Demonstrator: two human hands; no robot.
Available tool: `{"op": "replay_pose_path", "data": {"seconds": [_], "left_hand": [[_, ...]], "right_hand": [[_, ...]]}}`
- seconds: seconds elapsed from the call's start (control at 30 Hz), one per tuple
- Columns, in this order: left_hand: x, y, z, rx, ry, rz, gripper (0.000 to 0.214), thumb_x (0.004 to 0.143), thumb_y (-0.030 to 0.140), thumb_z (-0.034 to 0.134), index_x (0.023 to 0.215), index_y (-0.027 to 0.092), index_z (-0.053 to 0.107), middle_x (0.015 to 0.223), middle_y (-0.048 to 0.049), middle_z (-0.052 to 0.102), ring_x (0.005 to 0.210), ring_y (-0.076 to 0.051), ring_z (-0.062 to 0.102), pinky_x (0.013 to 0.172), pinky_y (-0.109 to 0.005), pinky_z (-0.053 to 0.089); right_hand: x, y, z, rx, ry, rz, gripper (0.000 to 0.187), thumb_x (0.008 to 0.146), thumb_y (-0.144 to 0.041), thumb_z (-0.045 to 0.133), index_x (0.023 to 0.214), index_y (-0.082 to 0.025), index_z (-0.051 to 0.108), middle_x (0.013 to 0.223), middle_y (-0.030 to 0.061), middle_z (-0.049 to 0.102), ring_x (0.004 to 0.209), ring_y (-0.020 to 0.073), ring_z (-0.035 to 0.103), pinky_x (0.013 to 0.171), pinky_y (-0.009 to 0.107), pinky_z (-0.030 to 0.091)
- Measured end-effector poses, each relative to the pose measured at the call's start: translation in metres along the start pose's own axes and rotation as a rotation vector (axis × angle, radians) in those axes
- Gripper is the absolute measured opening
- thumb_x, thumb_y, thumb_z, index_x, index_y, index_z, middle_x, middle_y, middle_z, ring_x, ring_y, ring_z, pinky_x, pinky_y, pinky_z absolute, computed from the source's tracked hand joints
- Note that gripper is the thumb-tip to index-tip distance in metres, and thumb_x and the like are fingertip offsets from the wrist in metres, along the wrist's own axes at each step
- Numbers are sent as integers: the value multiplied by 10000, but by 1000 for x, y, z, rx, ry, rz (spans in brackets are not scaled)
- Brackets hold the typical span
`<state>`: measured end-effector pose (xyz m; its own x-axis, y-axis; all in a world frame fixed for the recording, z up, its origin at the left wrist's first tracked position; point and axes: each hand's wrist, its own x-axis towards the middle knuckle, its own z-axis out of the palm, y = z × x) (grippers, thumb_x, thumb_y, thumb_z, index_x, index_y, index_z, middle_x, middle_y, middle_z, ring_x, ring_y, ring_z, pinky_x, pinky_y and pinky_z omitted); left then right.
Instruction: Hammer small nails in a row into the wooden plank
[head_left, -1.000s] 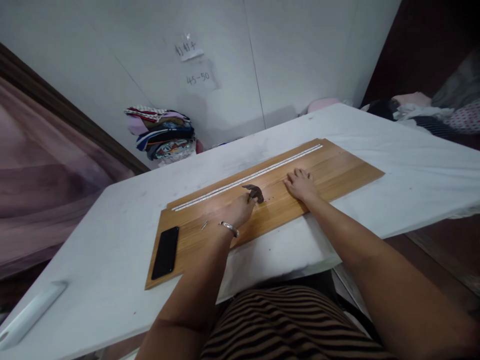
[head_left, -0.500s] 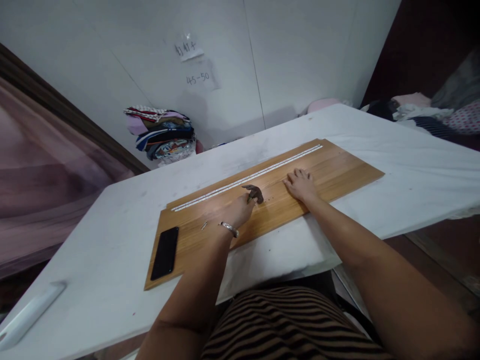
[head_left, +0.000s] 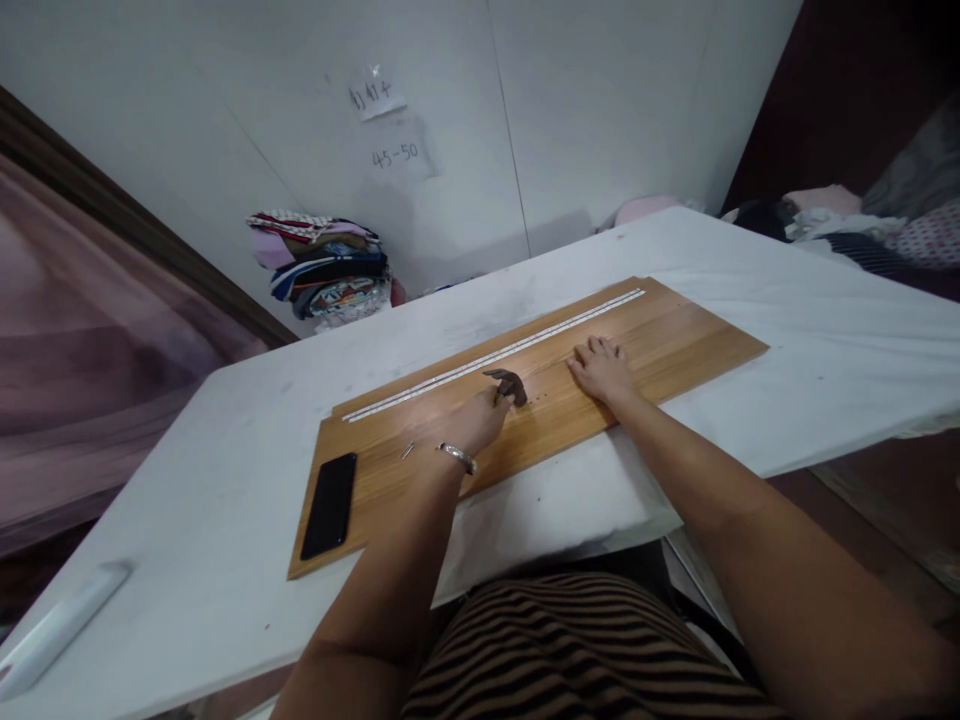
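Note:
A long wooden board (head_left: 675,345) lies across the white table (head_left: 825,320). My left hand (head_left: 474,422), with a bracelet on the wrist, is closed around a small dark hammer (head_left: 510,384) whose head rests on the board. My right hand (head_left: 602,368) lies flat on the board to the right of the hammer head, fingers stretched out. A thin white strip (head_left: 495,355) runs along the board's far edge. Tiny dark dots, perhaps nails, sit on the board just right of the hammer head.
A black phone (head_left: 330,505) lies on the board's left end, with a small metal piece (head_left: 407,451) nearby. A white bar (head_left: 56,630) sits at the table's near left edge. Folded clothes (head_left: 326,265) are stacked by the wall. Bedding (head_left: 862,225) lies at right.

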<state>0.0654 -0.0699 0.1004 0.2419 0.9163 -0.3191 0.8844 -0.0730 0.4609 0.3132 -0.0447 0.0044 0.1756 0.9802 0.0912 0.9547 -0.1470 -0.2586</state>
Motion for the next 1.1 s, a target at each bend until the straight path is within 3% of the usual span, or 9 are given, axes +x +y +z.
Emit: {"op": "replay_pose_path", "data": {"seconds": [1.1], "left_hand": [[1, 0, -1, -22, 52, -21, 344, 1007, 407, 462, 1140, 167, 670, 930, -110, 760, 827, -201, 714, 736, -265, 477]], "right_hand": [[2, 2, 3, 9, -1, -2, 516, 1055, -463, 304, 1331, -194, 646, 1539, 180, 513, 1441, 339, 385, 1151, 567, 280]]}}
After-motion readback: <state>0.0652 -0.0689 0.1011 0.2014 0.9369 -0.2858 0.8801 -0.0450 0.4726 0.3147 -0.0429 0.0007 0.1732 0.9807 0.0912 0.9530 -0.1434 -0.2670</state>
